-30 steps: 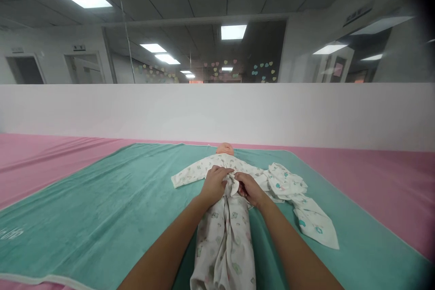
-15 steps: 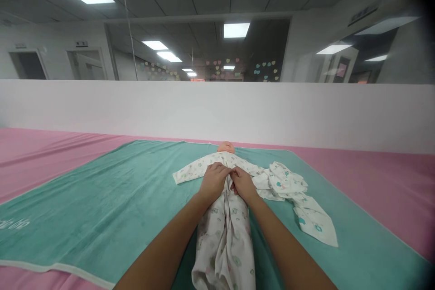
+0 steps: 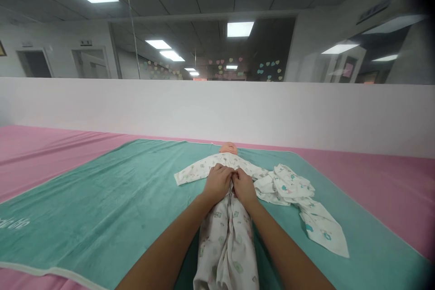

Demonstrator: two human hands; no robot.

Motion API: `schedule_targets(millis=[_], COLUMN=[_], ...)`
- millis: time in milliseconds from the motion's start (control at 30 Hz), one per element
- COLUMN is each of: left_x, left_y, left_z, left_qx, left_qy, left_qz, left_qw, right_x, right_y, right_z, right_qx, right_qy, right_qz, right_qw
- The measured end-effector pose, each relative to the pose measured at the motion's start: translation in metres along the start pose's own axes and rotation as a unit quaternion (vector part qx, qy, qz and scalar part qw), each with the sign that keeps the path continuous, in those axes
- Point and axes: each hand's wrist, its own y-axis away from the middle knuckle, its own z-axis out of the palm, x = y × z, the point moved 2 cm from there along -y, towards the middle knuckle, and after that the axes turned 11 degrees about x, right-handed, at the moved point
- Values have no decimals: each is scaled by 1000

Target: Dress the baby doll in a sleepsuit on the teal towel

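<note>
Left hand: our fingers pinch the sleepsuit front.
Right hand: pinching too, now drawn in against our left.
Doll: lying on the towel.

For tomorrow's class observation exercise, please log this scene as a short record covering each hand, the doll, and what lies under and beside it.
left hand: on the front of the printed white sleepsuit
right hand: on the same front, next to the left hand
doll: baby doll, dressed in the sleepsuit, head at the far end
under: teal towel over pink mat
beside: crumpled printed white cloth
</note>
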Motion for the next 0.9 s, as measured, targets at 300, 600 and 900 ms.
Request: schedule_targets(millis=[300, 600, 900], left_x=[-9, -21, -36], left_y=[5, 7, -4], left_z=[2, 0, -5], left_qx=[53, 77, 89], left_qy=[19, 12, 163], left_qz=[-36, -106, -310], left_qw=[998, 991, 932], right_x=[1, 49, 48], right_y=[5, -11, -22], right_z=[-7, -31, -12], right_qx=[70, 216, 213], right_qy=[-70, 39, -81], right_qz=[24, 67, -85], right_qw=[995, 973, 970])
